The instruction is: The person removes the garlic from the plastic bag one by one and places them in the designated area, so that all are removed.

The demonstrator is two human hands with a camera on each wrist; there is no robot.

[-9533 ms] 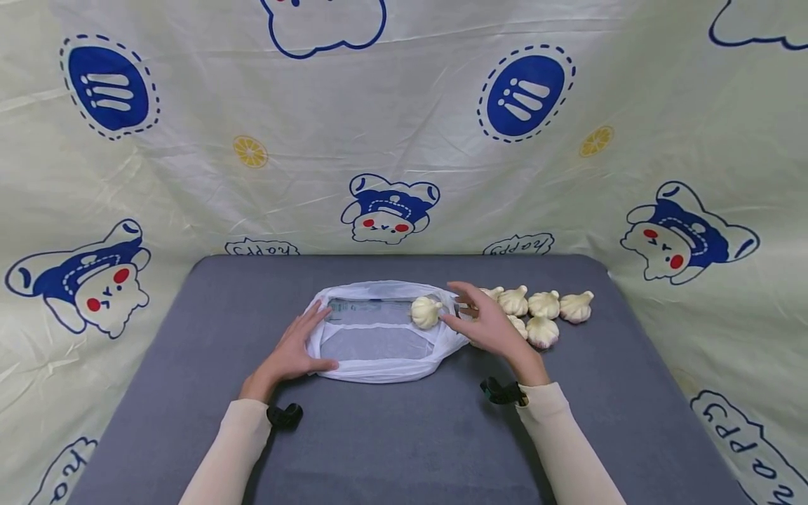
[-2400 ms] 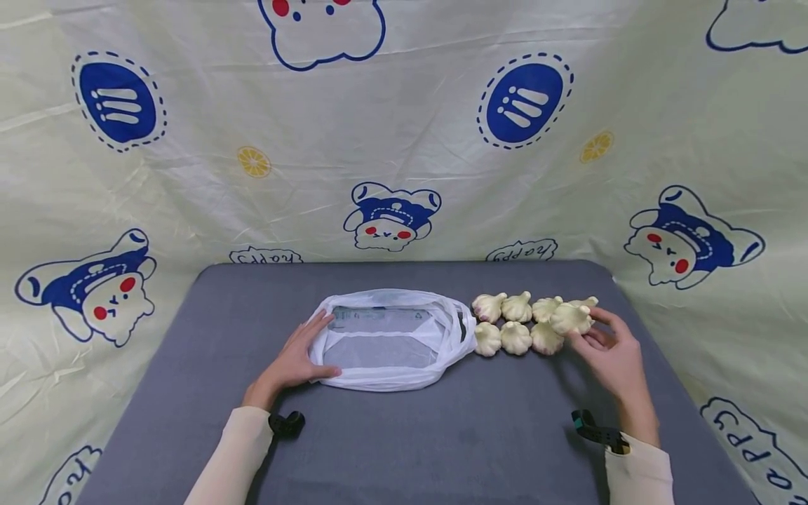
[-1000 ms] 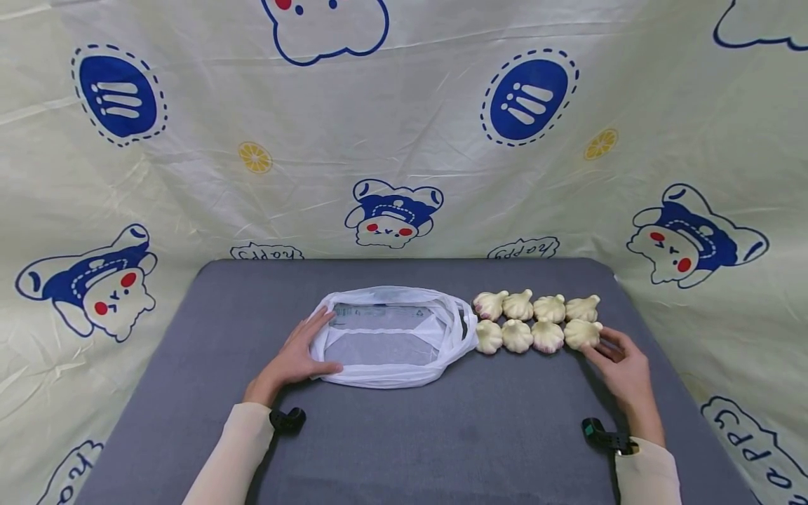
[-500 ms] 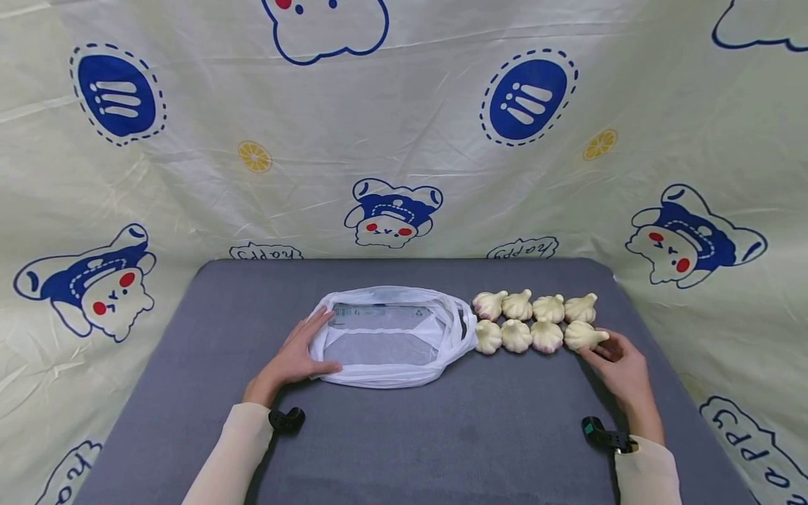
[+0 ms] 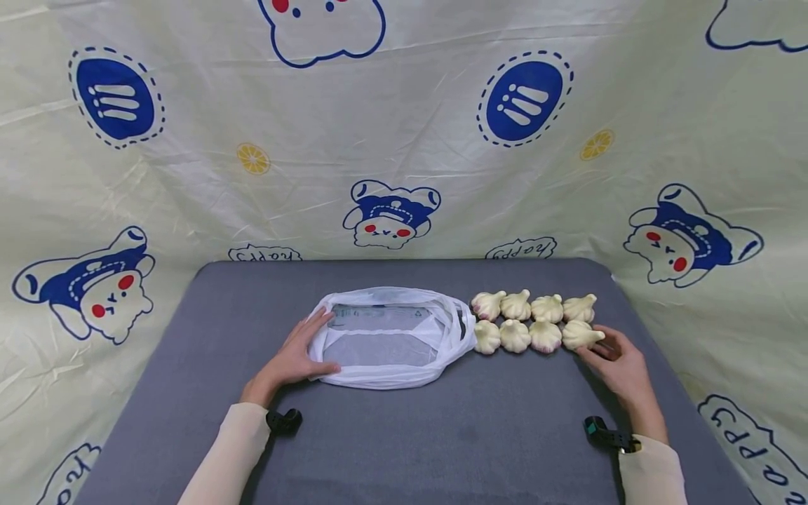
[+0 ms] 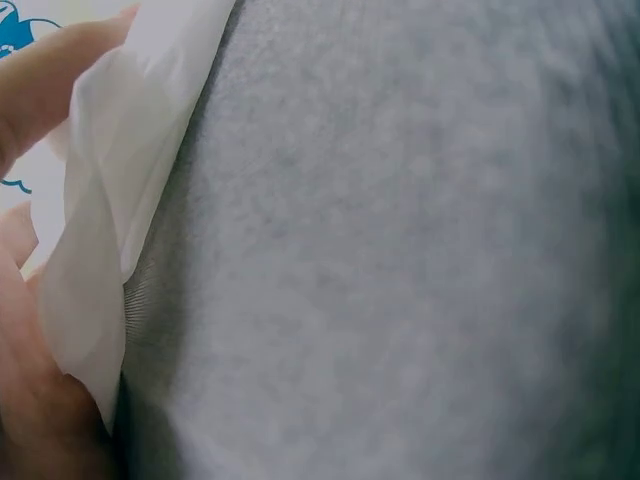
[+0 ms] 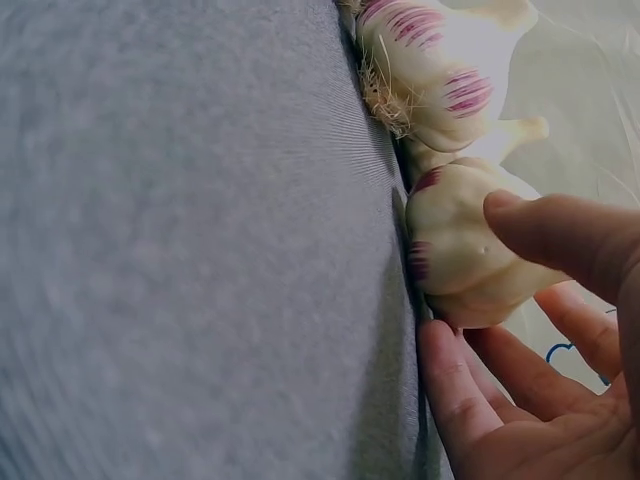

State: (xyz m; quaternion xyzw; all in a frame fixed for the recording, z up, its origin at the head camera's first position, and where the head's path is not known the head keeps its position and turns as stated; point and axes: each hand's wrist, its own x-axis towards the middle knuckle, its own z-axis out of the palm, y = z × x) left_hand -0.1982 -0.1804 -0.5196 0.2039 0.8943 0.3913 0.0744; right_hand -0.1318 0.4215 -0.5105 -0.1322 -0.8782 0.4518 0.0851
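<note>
My left hand rests at the left end of a white plastic bag, thumb and fingers spread across its rim. In the left wrist view, white plastic partly covers the fingers. The bag lies on its base with its mouth wide. My right hand holds a garlic bulb by thumb and fingers at the right end of the front row. The right wrist view shows my thumb on this pale, purple-streaked bulb and fingertips at its lower side. Its stem points right in the head view.
Several other garlic bulbs stand in two rows right of the bag, the leftmost close to its edge. A grey cloth covers the table. A printed curtain hangs behind and at the sides.
Earlier my right hand held a bulb at the bag; later it lowered one to the front row's right end. That bulb's stem then turned right. My left hand stayed at the bag.
</note>
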